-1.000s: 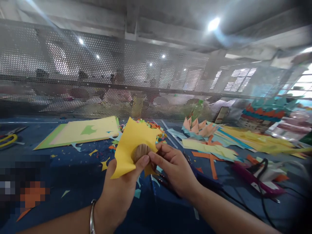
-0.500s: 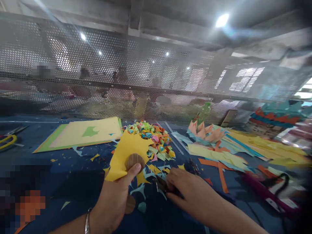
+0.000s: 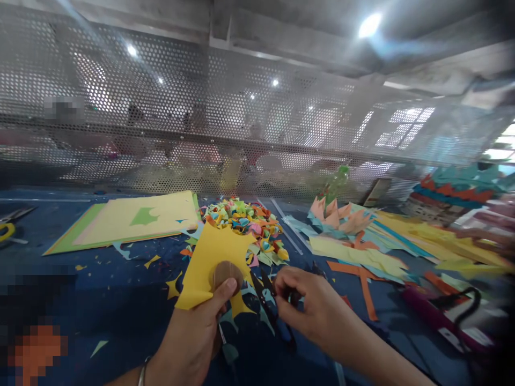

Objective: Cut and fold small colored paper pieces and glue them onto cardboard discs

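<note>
Yellow paper (image 3: 215, 244) with scalloped cut edges is held up in my left hand (image 3: 197, 327). The thumb presses a round brown disc (image 3: 226, 276) flat against the sheet. My right hand (image 3: 301, 300) grips dark-handled scissors (image 3: 267, 295), its fingers curled through the handle. Their blades stand apart just right of the yellow paper's lower edge; whether they touch it, I cannot tell. Under both hands lie yellow and pale blue offcuts (image 3: 241, 305). Behind the sheet is a heap of small multicoloured paper pieces (image 3: 241, 212).
A stack of coloured sheets (image 3: 132, 220) lies at the left, near yellow-handled scissors (image 3: 7, 230). Peach folded paper points (image 3: 338, 214), orange strips (image 3: 366, 289) and a purple case (image 3: 430, 316) are at the right. A perforated metal screen (image 3: 181, 118) stands behind the table.
My left hand, with the yellow paper and disc, has moved slightly right and down. In my right hand the scissors have turned upward and their blades have spread.
</note>
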`<state>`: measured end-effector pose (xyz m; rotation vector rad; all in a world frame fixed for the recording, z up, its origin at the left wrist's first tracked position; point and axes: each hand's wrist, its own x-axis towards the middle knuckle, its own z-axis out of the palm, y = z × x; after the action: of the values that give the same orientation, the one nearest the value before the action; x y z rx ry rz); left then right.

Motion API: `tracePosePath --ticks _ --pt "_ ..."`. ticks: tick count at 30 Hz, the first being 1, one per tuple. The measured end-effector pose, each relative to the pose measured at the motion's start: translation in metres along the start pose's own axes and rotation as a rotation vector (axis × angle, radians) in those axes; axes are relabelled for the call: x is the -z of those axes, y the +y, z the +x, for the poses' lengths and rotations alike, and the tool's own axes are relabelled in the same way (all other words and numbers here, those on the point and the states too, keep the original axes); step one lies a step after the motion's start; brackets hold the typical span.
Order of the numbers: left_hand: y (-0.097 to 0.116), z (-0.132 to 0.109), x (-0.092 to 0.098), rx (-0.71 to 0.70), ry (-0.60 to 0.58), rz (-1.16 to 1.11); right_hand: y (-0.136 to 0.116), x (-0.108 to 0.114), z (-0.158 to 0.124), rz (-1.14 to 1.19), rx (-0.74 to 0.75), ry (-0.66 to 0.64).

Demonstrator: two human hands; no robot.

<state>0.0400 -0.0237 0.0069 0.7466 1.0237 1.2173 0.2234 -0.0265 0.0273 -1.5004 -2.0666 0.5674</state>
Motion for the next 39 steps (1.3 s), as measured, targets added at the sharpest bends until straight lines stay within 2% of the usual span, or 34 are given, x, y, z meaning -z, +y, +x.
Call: tracePosePath --ticks 3,7,10,13,17,20,23,25,27,29,34,39 --pt "0.001 -0.002 -0.005 0.043 0.004 -0.155 -0.002 -0.007 0.001 0.101 -0.008 0.042" --pt "0.0 -0.003 -0.01 0.031 0.008 -0.221 -0.006 -0.016 0.003 0.208 0.003 0.069" --pt "-0.001 0.0 -0.01 0.007 0.028 -0.265 -0.006 -0.022 0.005 0.336 -0.016 0.046" --pt "0.0 0.002 -0.009 0.034 0.017 -0.267 -0.005 -0.031 0.005 0.568 -0.036 0.003" --pt "0.001 -0.001 -0.012 0.042 -0.014 -0.307 -0.004 -0.043 0.004 0.925 -0.154 0.064" --pt "0.0 -0.002 -0.015 0.03 -0.017 -0.302 -0.008 -0.049 0.002 1.061 -0.284 0.109" --pt "-0.004 0.0 -0.016 0.002 0.003 -0.283 -0.014 -0.053 0.0 1.114 -0.466 0.073" --pt "-0.006 0.002 -0.015 -0.023 0.021 -0.277 -0.018 -0.054 -0.001 1.137 -0.585 0.125" --pt "-0.007 0.004 -0.014 -0.041 0.046 -0.273 -0.019 -0.056 -0.003 1.167 -0.638 0.216" --pt "-0.006 0.005 -0.013 -0.049 0.084 -0.258 -0.017 -0.057 -0.003 1.176 -0.627 0.25" --pt "0.004 0.005 -0.014 -0.058 0.148 -0.243 -0.008 -0.056 -0.003 1.089 -0.527 0.168" --pt "0.006 0.003 -0.017 -0.033 0.158 -0.301 -0.013 -0.051 -0.001 1.142 -0.498 0.122"
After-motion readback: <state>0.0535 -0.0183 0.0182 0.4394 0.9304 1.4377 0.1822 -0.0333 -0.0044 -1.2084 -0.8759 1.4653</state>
